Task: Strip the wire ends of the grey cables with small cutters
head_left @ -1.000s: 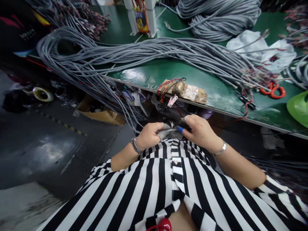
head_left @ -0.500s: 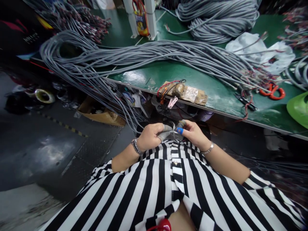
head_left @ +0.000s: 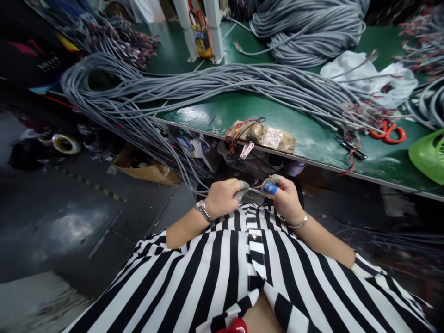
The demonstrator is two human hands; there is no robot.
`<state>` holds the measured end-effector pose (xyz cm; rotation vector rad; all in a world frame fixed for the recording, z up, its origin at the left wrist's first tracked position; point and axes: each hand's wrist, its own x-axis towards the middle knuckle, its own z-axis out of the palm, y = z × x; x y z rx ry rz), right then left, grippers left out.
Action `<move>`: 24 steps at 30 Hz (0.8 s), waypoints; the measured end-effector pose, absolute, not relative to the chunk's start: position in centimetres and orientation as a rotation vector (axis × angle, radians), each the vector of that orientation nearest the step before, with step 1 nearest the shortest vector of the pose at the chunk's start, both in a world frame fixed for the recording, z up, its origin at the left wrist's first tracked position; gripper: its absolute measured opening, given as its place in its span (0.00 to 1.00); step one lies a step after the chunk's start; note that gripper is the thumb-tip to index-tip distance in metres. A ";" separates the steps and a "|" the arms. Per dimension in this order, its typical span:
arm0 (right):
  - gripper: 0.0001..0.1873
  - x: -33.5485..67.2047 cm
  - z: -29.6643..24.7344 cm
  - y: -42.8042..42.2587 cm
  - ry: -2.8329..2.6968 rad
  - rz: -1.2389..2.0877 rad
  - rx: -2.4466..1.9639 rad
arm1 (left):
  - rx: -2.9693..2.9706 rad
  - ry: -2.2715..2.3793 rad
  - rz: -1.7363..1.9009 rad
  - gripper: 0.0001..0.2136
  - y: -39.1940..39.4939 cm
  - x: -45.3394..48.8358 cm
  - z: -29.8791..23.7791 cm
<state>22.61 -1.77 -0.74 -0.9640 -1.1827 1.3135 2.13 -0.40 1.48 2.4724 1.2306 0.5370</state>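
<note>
My left hand (head_left: pixel 224 198), with a wristwatch and grey finger covers, is closed in a pinch on the end of a grey cable (head_left: pixel 252 190) just above my striped shirt. My right hand (head_left: pixel 282 196), wearing a blue finger cot and a bracelet, pinches the thin wire strands at the same cable end. Both hands meet below the front edge of the green workbench (head_left: pixel 312 138). The fine strands between the fingertips are too small to make out.
A long bundle of grey cables (head_left: pixel 208 85) lies across the bench and hangs off its left end. Also there: a taped brown block with wires (head_left: pixel 263 133), red scissors (head_left: pixel 386 132), a white bag (head_left: pixel 367 74), a green fan (head_left: pixel 430 155), a cardboard box (head_left: pixel 145 169) on the floor.
My right hand has drawn in toward the left hand and turned, its fingertips now lifted at the cable end. The left hand has hardly moved.
</note>
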 end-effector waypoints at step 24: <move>0.15 23.7 0.2 -1.0 -1.238 1.353 -1.070 | 2.057 1.067 0.638 0.08 0.5 4.3 1.6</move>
